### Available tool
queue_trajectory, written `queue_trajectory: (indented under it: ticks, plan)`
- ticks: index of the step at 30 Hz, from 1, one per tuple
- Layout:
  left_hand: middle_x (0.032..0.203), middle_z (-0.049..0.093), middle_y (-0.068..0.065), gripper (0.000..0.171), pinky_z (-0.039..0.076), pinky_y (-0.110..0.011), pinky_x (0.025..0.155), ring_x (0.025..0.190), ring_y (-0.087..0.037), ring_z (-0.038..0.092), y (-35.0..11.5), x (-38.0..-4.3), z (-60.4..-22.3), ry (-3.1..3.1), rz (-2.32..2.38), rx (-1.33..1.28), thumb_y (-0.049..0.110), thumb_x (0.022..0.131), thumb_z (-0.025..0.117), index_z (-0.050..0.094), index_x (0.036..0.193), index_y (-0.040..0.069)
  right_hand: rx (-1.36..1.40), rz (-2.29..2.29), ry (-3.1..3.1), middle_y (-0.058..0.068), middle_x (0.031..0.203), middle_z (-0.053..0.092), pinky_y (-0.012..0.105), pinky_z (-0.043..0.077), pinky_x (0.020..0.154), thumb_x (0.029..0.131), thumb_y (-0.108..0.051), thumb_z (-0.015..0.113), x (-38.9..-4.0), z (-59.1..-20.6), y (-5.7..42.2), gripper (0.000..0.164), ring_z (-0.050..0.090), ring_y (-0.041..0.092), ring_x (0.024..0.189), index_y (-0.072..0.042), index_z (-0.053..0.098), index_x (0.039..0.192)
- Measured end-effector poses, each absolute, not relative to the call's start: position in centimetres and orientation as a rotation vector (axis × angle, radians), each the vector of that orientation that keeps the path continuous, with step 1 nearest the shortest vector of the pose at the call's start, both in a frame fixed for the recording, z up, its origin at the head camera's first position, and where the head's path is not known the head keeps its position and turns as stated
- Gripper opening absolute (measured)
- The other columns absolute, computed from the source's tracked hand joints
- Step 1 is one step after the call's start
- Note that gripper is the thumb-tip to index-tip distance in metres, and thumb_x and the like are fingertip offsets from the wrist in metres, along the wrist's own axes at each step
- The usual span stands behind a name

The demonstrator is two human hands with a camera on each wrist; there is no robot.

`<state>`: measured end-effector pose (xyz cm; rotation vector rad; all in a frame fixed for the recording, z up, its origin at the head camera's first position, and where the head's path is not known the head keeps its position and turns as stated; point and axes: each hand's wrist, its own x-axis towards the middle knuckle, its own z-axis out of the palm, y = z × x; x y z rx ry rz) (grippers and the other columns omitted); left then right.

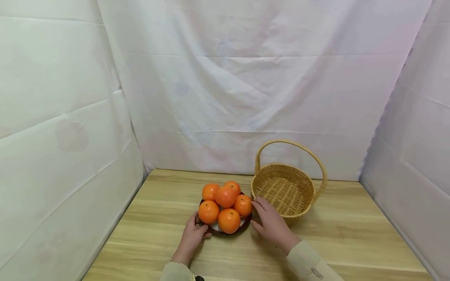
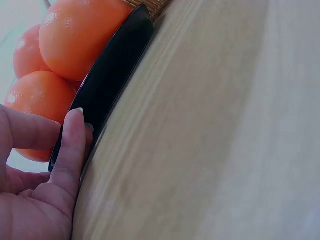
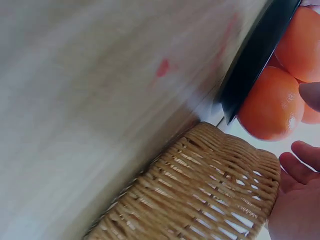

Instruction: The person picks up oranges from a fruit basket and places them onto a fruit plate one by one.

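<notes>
A dark-rimmed plate [image 1: 238, 231] stands on the wooden table, piled with several oranges [image 1: 229, 221]. My left hand [image 1: 192, 235] holds the plate's near left rim; in the left wrist view its fingers [image 2: 70, 145] lie along the outer side of the black rim. At the plate's right side, my right hand [image 1: 273, 226] reaches between plate and basket with relaxed, spread fingers. Its fingertips come right up to the rightmost orange [image 1: 243, 205]. In the right wrist view, the thumb [image 3: 311, 95] overlaps the oranges and the rim shows no fingers curled round it.
A woven wicker basket [image 1: 260, 182] with a tall arched handle [image 1: 299, 145] stands just right of the plate, behind my right hand. Nothing lies inside it. White cloth [image 1: 225, 97] hangs behind the table [image 1: 151, 230] and along both sides.
</notes>
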<state>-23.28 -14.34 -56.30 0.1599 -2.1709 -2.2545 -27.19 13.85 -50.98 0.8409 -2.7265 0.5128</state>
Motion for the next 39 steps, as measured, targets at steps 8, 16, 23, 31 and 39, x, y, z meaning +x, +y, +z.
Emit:
queue_trajectory:
  ticks: [8,16,23,31,39]
  plan:
    - [0.111,0.040,-0.025,0.059,0.058,-0.038,0.063,0.072,-0.024,0.060,-15.5,-23.6,-56.3,-2.204,-2.241,0.158,-0.005,0.088,0.046,0.018,0.140,-0.004,0.832,0.554,-2.697,0.009,0.136,0.040,0.044,0.028,0.107,0.080,-0.031,0.068,-25.8,-51.1,14.1,0.060,0.029,0.022,0.130,-0.006,0.047,0.131]
    - [0.108,0.043,-0.026,0.054,0.058,-0.040,0.062,0.070,-0.024,0.059,-16.3,-23.8,-55.3,-2.259,-2.208,0.183,-0.003,0.092,0.044,0.018,0.139,-0.004,0.820,0.603,-2.688,0.008,0.138,0.039,0.042,0.023,0.109,0.082,-0.032,0.066,-24.6,-51.5,13.8,0.060,0.025,0.021,0.132,-0.008,0.046,0.133]
    - [0.107,0.044,-0.024,0.049,0.058,-0.038,0.060,0.068,-0.022,0.060,-16.5,-24.1,-55.7,-2.269,-2.157,0.259,0.003,0.095,0.042,0.021,0.139,-0.002,0.860,0.561,-2.622,0.009,0.136,0.041,0.045,0.026,0.107,0.081,-0.031,0.066,-24.1,-51.9,13.8,0.060,0.028,0.026,0.131,-0.004,0.048,0.131]
    - [0.105,0.046,-0.022,0.048,0.056,-0.036,0.061,0.073,-0.022,0.058,-17.9,-23.4,-55.0,-2.404,-2.037,0.234,0.001,0.093,0.041,0.024,0.137,-0.007,1.010,0.417,-2.578,0.012,0.139,0.038,0.048,0.026,0.107,0.082,-0.036,0.065,-23.2,-51.9,14.4,0.064,0.028,0.028,0.131,-0.003,0.044,0.134]
    - [0.116,0.045,-0.013,0.051,0.046,-0.046,0.088,0.104,-0.026,0.049,-18.6,-21.6,-52.3,-2.679,-1.197,0.018,0.030,0.094,0.049,0.036,0.138,0.006,1.066,0.268,-2.599,0.007,0.146,0.028,0.049,0.022,0.108,0.087,-0.050,0.053,-22.7,-51.5,15.1,0.070,0.021,0.028,0.134,-0.010,0.034,0.141]
